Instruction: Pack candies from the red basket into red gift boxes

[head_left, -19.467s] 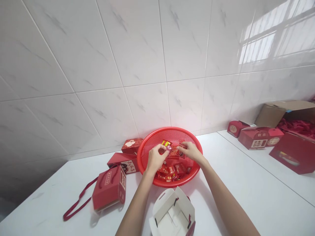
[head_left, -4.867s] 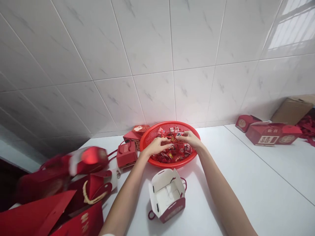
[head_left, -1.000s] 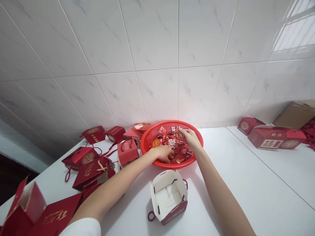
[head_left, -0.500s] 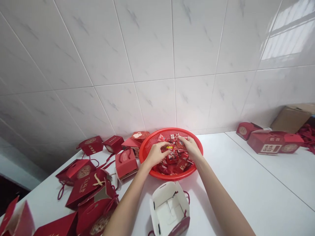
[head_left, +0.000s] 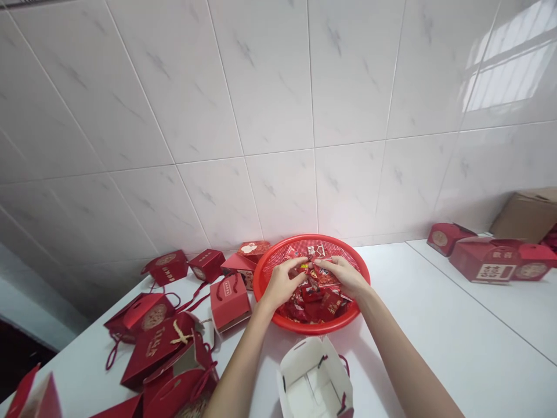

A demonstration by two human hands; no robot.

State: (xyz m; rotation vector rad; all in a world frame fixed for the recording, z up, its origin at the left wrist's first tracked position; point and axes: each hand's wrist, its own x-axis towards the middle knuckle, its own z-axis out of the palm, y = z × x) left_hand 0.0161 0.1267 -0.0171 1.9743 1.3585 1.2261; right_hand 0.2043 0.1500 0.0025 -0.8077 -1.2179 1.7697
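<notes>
A round red plastic basket stands against the tiled wall, filled with red wrapped candies. Over its left part is my left hand, thumb and fingers curled around a small red packet with yellow print. My right hand pinches a red candy packet above the heap, its fingertips near those of my left hand. Just in front of the basket an open box shows its white inside and dark red cords.
Several red gift boxes with cords crowd the left side of the white table. More red boxes and a brown carton are at the far right by the wall.
The view has shifted, so the basket and boxes appear slightly lower and further right. My right hand now has a red packet visible in its fingers, closer to my left hand.
</notes>
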